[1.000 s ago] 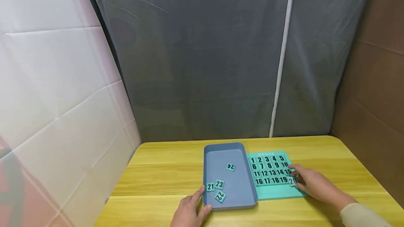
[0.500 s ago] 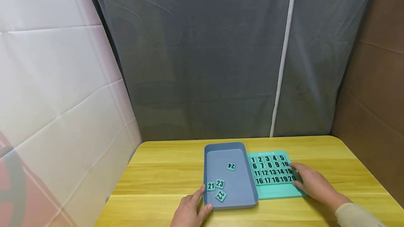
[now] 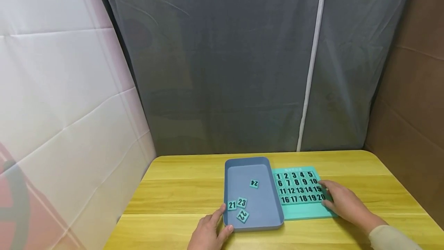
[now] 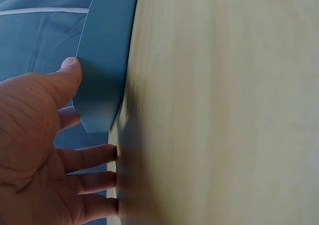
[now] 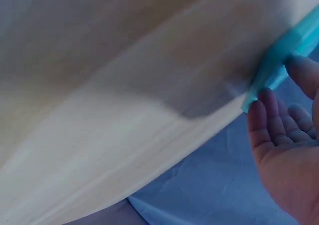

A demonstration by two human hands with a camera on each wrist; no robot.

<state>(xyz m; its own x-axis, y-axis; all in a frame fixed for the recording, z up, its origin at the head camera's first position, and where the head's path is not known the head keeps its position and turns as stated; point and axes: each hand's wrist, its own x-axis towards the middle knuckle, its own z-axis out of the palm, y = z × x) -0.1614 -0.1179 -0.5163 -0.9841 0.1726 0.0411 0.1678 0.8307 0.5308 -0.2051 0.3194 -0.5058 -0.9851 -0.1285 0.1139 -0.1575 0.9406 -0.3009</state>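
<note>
In the head view a blue-grey tray [image 3: 256, 213] bears several turquoise number tiles. Tile 21 [image 3: 231, 205], tile 23 [image 3: 241, 202] and tilted tile 22 [image 3: 243, 215] cluster at its left, while upside-down tile 24 [image 3: 254, 183] lies farther back. My left hand [image 3: 208, 228] rests at the tray's front left corner, thumb and index finger against its walls, other fingers extended in the left wrist view. Right of the tray, a turquoise number board [image 3: 305, 212] carries rows 1 to 20. My right hand [image 3: 347, 203] touches its right edge, thumb beside tile 20 [image 3: 320, 197], fingers loosely bent.
Both objects lie on a yellow wood-grain table [image 3: 180, 192], the tray's right wall right against the board. A grey curtain [image 3: 222, 68] hangs behind. A white sheet [image 3: 69, 88] stands at left and a brown panel [image 3: 409, 95] at right.
Tile 20, tilted under my right fingers a second ago, now lies flat in line with its row. My right thumb has drawn slightly off it. My left hand and the tray hold still.
</note>
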